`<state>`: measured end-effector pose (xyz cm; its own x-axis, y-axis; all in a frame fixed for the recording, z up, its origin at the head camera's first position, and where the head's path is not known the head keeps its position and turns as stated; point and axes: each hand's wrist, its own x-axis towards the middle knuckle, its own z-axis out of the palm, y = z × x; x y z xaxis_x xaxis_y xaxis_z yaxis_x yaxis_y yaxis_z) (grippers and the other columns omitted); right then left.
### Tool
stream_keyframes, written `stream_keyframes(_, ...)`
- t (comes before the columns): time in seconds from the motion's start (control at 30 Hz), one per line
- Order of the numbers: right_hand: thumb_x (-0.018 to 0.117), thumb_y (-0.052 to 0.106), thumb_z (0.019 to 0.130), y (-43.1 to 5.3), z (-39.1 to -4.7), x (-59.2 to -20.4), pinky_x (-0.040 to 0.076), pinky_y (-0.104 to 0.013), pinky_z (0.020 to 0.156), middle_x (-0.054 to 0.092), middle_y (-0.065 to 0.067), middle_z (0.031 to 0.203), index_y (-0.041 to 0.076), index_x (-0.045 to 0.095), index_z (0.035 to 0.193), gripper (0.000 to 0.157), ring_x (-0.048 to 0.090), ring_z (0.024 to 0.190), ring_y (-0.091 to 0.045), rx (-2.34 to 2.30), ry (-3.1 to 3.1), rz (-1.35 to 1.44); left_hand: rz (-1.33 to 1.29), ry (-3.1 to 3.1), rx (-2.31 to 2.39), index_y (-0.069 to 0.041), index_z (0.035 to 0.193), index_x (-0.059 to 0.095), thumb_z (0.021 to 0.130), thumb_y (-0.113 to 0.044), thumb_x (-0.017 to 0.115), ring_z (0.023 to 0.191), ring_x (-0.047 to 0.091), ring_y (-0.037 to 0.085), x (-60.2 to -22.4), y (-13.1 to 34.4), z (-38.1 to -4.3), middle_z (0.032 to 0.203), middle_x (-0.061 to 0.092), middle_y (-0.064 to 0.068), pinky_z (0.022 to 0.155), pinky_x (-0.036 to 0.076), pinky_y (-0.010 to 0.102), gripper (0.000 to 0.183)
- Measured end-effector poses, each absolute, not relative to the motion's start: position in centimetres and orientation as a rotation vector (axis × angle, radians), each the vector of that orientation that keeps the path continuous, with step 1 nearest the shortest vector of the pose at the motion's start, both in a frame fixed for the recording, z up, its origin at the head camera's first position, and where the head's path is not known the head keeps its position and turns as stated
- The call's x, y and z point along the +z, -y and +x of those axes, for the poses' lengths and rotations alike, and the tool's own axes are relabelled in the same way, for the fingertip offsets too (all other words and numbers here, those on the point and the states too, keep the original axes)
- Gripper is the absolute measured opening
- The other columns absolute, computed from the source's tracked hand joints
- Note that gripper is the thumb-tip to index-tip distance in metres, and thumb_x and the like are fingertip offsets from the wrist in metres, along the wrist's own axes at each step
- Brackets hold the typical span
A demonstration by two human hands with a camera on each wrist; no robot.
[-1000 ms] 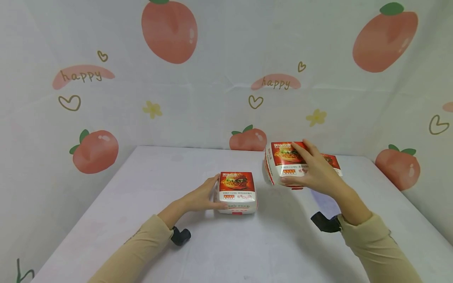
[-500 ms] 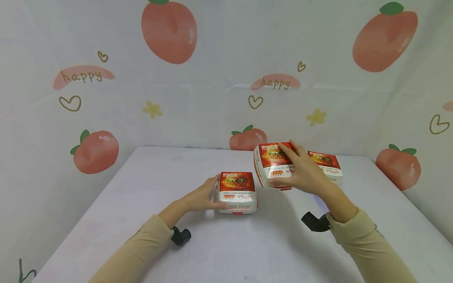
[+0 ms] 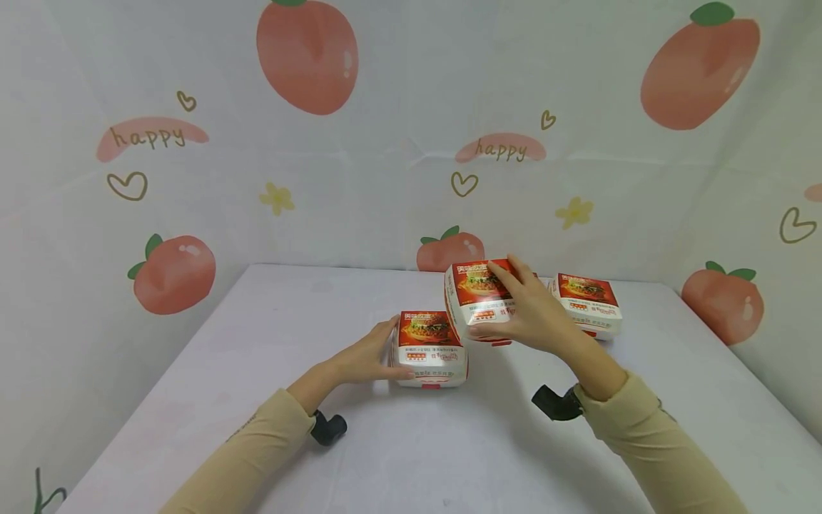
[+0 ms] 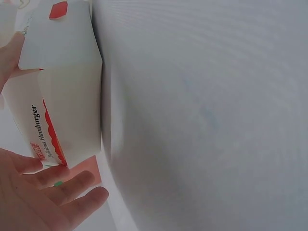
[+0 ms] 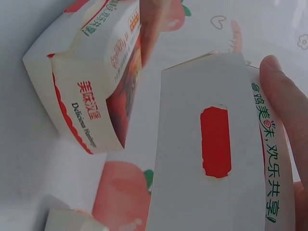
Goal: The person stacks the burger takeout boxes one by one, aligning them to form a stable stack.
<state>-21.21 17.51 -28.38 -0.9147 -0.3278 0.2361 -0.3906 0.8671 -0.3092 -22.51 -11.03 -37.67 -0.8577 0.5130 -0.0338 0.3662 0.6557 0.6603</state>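
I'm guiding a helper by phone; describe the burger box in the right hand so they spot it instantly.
Find the white table, then the right hand over its far part. It grips the burger box. Unlike the matching left-hand box and far-right box, this one is held up off the table.
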Motion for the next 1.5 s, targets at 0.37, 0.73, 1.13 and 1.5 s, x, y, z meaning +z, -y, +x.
stream_keyframes(0.37, 0.073, 0.058, 0.070, -16.2, -21.4, -28.9, 0.039, -0.062, 0.099, 0.014, -0.020, 0.154, 0.013, 0.028, 0.147, 0.100, 0.029, 0.134, -0.046, 0.561, 2.890, 0.578, 0.663, -2.663, 0.977, -0.004, 0.150, 0.010, 0.075, -0.046, 0.075, 0.143, 0.021, 0.033, -37.5, 10.9, -22.4, 0.154, 0.021, 0.019, 0.114, 0.025, 0.051, 0.108)
stream_keyframes(0.73, 0.075, 0.058, 0.067, -14.8, -21.5, -29.5, 0.037, -0.060, 0.102, 0.019, -0.019, 0.153, 0.009, 0.031, 0.146, 0.103, 0.032, 0.133, -0.042, 0.560, 2.841, 0.639, 0.636, -2.665, 0.963, -0.004, 0.149, 0.013, 0.075, -0.047, 0.074, 0.143, 0.023, 0.033, -37.6, 10.9, -22.4, 0.153, 0.023, 0.018, 0.113, 0.027, 0.053, 0.106)
stream_keyframes(1.13, 0.073, 0.062, 0.066, -13.6, -21.5, -29.7, 0.037, -0.059, 0.103, 0.017, -0.019, 0.154, 0.010, 0.032, 0.146, 0.103, 0.034, 0.134, -0.043, 0.529, 2.866, 0.640, 0.672, -2.656, 0.995, -0.004, 0.149, 0.013, 0.075, -0.045, 0.075, 0.142, 0.024, 0.032, -37.8, 11.0, -22.5, 0.151, 0.025, 0.018, 0.114, 0.026, 0.051, 0.105)
stream_keyframes(1.5, 0.071, 0.062, 0.068, -12.1, -21.4, -29.9, 0.040, -0.059, 0.100, 0.018, -0.020, 0.154, 0.010, 0.031, 0.146, 0.101, 0.034, 0.134, -0.044, 0.526, 2.888, 0.621, 0.701, -2.650, 1.020, -0.007, 0.150, 0.014, 0.075, -0.043, 0.075, 0.141, 0.026, 0.031, -37.9, 11.0, -22.6, 0.150, 0.027, 0.016, 0.113, 0.027, 0.053, 0.104)
